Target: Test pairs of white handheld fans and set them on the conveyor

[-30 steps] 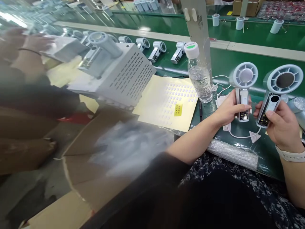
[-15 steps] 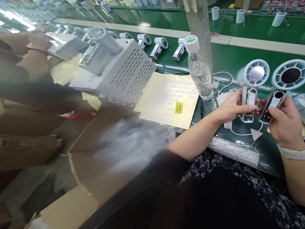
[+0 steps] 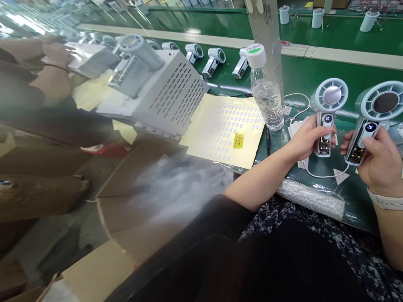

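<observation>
Left hand [image 3: 310, 138] closed around white handheld fan [image 3: 325, 134], display lit "20" | right hand [image 3: 376, 161] closed around second white handheld fan [image 3: 362, 140], also "20" | thin white cable [image 3: 324, 176] below, on green workbench [image 3: 299, 79] | clear plastic water bottle [image 3: 267, 98], cream sticker sheet [image 3: 220, 142] further left

Two white handheld fans stand gripped, heads up, each lit display reading 20 — the left fan [image 3: 325, 134], in the left hand [image 3: 307, 140], is nearly upright with a silver hub; the right fan [image 3: 362, 136], in the right hand [image 3: 378, 163], leans slightly and has a dark hub. Both handles show a black circuit board low down.
</observation>
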`<state>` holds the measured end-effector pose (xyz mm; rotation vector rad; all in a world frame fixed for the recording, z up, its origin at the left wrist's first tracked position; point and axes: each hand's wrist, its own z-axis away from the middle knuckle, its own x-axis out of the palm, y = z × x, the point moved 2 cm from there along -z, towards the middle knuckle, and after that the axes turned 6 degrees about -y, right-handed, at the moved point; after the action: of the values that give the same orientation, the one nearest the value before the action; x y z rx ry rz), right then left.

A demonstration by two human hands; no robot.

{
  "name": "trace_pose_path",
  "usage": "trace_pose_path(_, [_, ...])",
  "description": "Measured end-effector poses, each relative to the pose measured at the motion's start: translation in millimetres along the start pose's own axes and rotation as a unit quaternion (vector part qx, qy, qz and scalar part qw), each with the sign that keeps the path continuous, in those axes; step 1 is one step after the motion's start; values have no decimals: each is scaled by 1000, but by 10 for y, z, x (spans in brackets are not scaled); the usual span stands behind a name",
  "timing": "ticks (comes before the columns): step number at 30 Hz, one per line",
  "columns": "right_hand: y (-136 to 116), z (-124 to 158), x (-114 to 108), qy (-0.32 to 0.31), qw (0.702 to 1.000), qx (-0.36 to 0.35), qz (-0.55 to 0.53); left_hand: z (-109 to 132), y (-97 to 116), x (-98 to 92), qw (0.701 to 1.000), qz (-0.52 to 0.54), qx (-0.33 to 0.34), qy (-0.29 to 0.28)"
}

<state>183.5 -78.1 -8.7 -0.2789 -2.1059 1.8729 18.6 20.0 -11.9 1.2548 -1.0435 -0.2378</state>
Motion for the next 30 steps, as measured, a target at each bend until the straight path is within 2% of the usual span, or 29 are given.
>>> trace_pose_path(2, [7, 6, 1, 3, 1000, 10, 1, 7, 7, 0, 1000, -7, 0, 13])
trace_pose_path(7, [-62, 47, 43, -24, 1000, 6, -8, -12, -57, -13, 999, -15, -10, -34])
trace_pose_path(11, [-42, 23, 57, -18, 1000, -5, -4, -58, -158, -31, 999, -22, -23, -42])
trace_pose_path(16, [72, -81, 6, 16, 999, 12, -32, -67, -177, -28, 997, -30, -11, -66])
trace_pose_path(24, [85, -108, -8, 72, 995, 53, -48, -84, -173, -62, 996, -82, -43, 4])
trace_pose_path(30, [42, -117, -10, 86, 993, 68, -50, -67, -157, -55, 996, -78, -47, -1])
